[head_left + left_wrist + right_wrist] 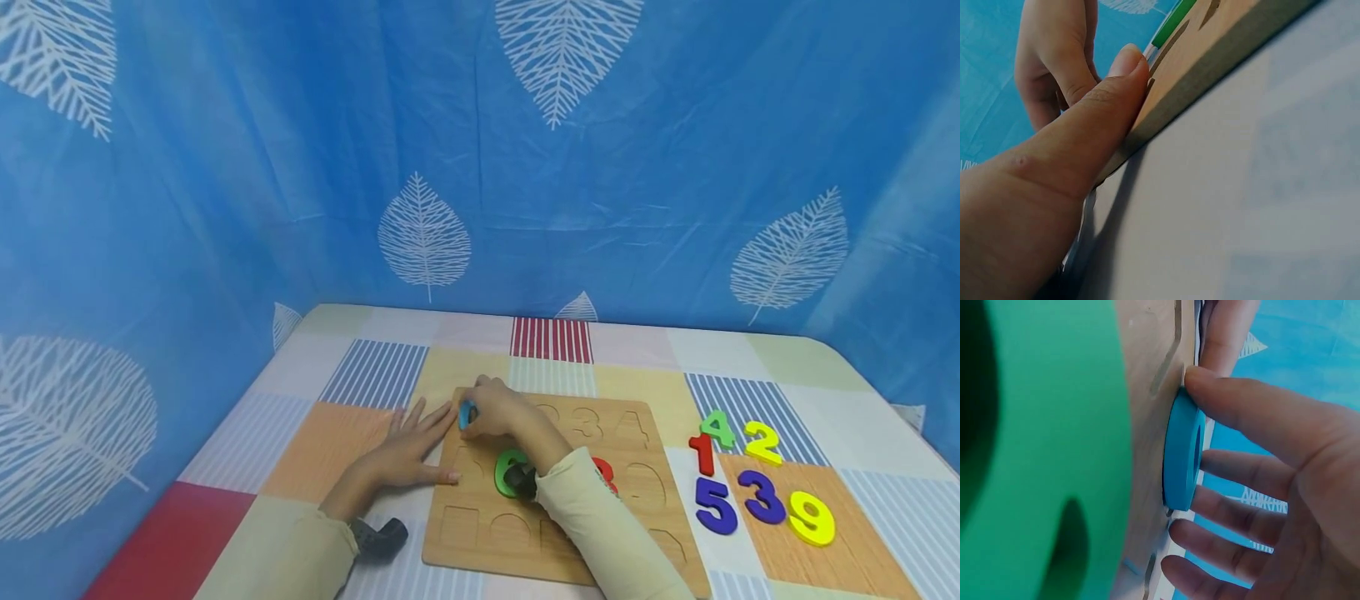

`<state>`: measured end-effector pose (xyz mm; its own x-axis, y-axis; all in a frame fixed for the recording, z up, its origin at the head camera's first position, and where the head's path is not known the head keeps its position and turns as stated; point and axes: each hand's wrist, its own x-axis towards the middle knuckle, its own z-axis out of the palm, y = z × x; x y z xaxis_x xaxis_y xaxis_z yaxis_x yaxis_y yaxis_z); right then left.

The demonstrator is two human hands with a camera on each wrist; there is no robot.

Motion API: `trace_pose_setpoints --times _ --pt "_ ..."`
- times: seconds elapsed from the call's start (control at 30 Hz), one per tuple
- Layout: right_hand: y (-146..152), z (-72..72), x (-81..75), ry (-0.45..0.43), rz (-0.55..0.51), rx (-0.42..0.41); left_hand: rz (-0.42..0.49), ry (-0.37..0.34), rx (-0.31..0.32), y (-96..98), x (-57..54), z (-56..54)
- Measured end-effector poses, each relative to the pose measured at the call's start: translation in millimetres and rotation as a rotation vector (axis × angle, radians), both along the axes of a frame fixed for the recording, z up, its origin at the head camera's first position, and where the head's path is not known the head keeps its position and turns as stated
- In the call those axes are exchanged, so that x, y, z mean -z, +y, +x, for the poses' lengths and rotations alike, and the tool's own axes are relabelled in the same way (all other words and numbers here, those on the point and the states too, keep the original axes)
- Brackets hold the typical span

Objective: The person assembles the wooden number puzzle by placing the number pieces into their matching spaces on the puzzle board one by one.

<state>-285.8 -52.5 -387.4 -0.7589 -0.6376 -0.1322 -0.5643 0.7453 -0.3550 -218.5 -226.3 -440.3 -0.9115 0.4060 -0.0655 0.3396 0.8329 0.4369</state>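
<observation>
My right hand [498,412] pinches a blue ring-shaped number piece [1180,450], which looks like a 0, between thumb and fingers. The piece rests at the upper-left corner of a wooden number puzzle board [480,542]; whether it sits fully in its recess cannot be told. With fingers spread, my left hand [408,450] lies along the board's left edge, its thumb [1124,65] touching the rim. A green number piece [504,475] and a red one [606,473] lie on the board, partly hidden by the right wrist and sleeve.
Right of the board lie loose numbers: a green 4 [717,429], red 1 [702,454], yellow 2 [763,443], purple 5 [716,506], purple 3 [762,497] and yellow 9 [812,518]. A patchwork cloth [315,450] covers the table. Behind hangs a blue leaf-print curtain [322,167].
</observation>
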Motion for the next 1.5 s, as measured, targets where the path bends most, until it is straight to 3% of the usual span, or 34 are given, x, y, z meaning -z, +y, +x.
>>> trace_pose_setpoints --times 0.33,0.57,0.73,0.9,1.1,1.5 --pt "4 2.6 2.3 0.013 0.044 0.06 0.02 0.02 0.012 4.8 3.3 1.2" --pt "0 4.1 2.0 0.014 0.069 0.039 0.026 0.045 0.024 1.2 4.5 4.1" --pt "10 2.7 0.8 -0.034 0.04 0.014 0.039 0.048 0.037 3.1 4.9 3.7" --pt "32 -1.8 -1.2 -0.099 -0.059 -0.003 0.035 0.055 0.023 5.1 4.9 2.9" --pt "65 -2.2 -8.1 -0.111 -0.15 0.001 0.014 0.07 0.008 5.5 6.5 4.1" --pt "160 8.2 -3.9 -0.114 -0.285 0.069 0.04 0.09 0.003 4.9 8.5 6.3"
